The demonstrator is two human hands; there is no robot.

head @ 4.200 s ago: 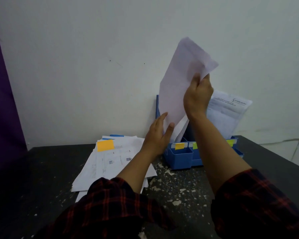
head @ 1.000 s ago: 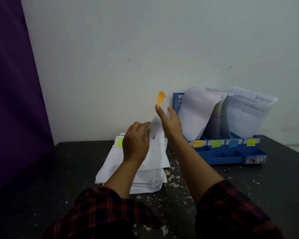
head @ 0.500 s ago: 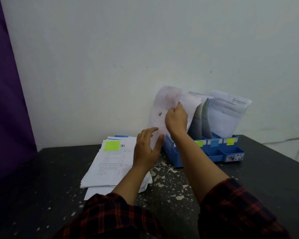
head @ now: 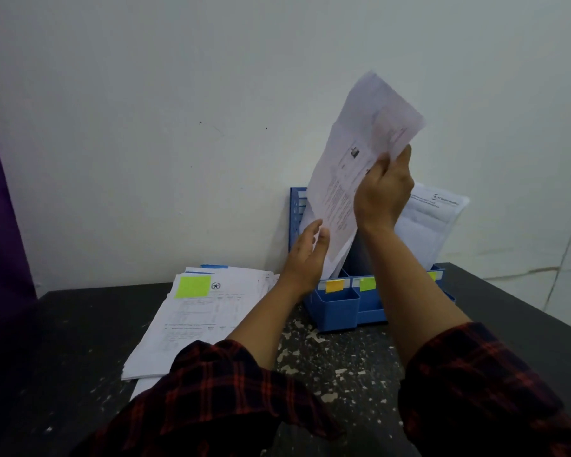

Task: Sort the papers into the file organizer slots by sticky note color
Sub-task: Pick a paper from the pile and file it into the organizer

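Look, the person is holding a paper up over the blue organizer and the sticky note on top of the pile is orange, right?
Not quite. The right hand does hold a paper up over the blue organizer, but the head view shows the sticky note on top of the pile is green, not orange.

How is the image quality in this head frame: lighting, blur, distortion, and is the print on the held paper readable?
Head view: dim, flat light with a bluish cast and no glare; the plaid sleeves and table edges sink into dark. Head view: wide-angle bending shows at the wall crack far right. Head view: the paper in the right hand is soft, its print unreadable; the green sticky note on the stack is crisp.
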